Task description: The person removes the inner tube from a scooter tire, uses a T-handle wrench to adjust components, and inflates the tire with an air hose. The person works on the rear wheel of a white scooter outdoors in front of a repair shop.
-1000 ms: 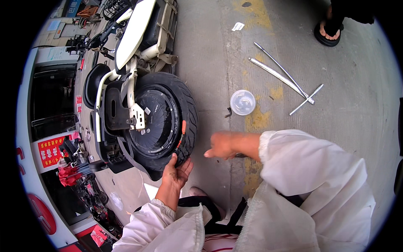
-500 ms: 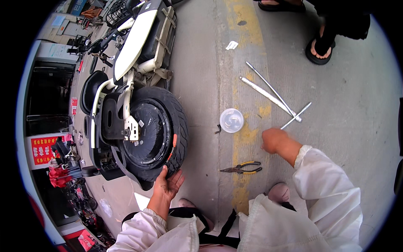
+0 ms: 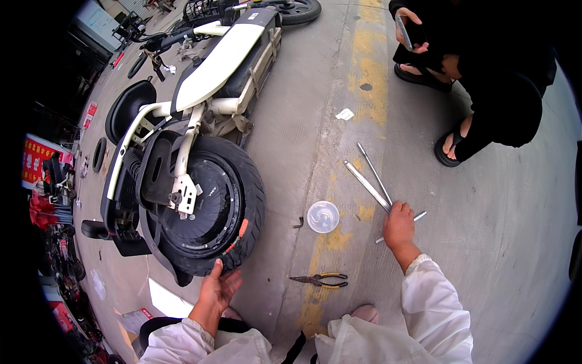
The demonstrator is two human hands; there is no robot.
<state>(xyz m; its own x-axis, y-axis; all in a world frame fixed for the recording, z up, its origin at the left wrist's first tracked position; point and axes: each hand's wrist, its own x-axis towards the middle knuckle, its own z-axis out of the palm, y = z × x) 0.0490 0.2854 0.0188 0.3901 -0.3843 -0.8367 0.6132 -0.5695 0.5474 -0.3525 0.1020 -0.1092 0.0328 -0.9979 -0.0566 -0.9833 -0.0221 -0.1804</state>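
Note:
My left hand point(image 3: 221, 282) rests at the lower edge of the black rear tyre point(image 3: 251, 216) of a white electric bike point(image 3: 212, 60) lying on its side, its fingers apart. My right hand point(image 3: 398, 224) is closed on silver metal rods point(image 3: 370, 188) at their crossing; exactly which ones it grips is hidden. A clear plastic tub point(image 3: 323, 216) sits between tyre and rods, beside a small dark L-shaped piece point(image 3: 299, 223). Pliers with yellow-edged handles point(image 3: 318, 280) lie below the tub.
A person in dark clothes point(image 3: 497, 91) at upper right holds a phone point(image 3: 405, 33). A small white label point(image 3: 345, 114) lies above the rods. A white board point(image 3: 170, 300) lies below the tyre. Other bikes and red goods point(image 3: 42, 212) line the far left.
My right hand has moved up and right from beside the tyre onto the rods. The view has shifted, showing more of the other person and the bike's far end.

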